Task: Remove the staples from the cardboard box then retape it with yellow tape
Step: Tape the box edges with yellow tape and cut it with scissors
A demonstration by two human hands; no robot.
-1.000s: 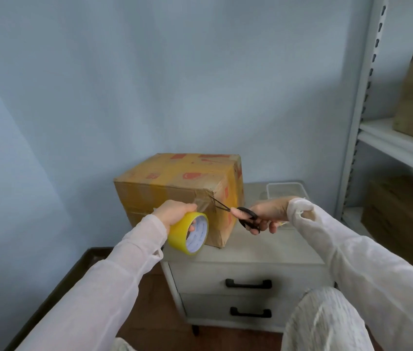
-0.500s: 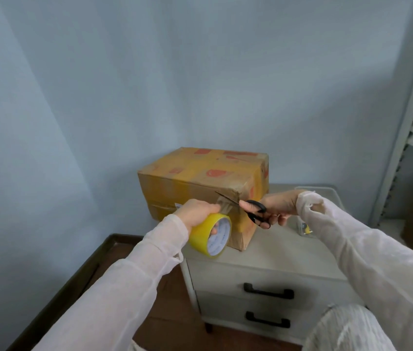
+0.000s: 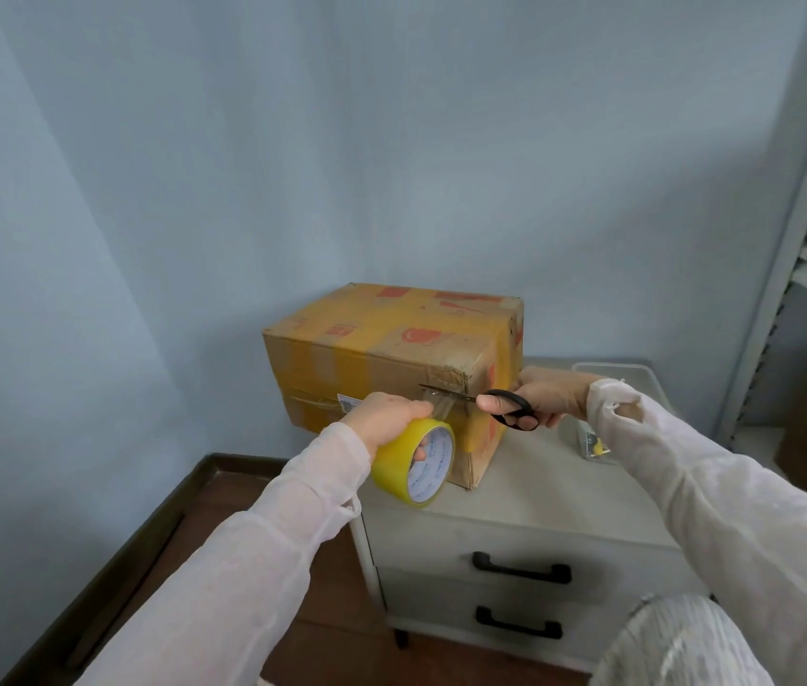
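A cardboard box [image 3: 381, 349] with yellow tape bands and red print stands on a white drawer cabinet [image 3: 540, 492]. My left hand [image 3: 386, 418] grips a yellow tape roll [image 3: 414, 462] in front of the box's near corner. A stretch of tape runs from the roll up to the box's front face. My right hand [image 3: 547, 396] holds black-handled scissors [image 3: 510, 408], blades nearly shut across that stretch of tape at the box corner.
A clear plastic container [image 3: 624, 388] with small items sits on the cabinet behind my right wrist. A metal shelf rack [image 3: 797, 240] rises at the right. The cabinet has two black drawer handles [image 3: 520, 569]. A dark wooden ledge [image 3: 109, 576] runs along the lower left wall.
The view has swung left, so the box sits further right in frame. The scissors' blades have moved onto the tape strip and closed down. My left hand keeps the roll in place.
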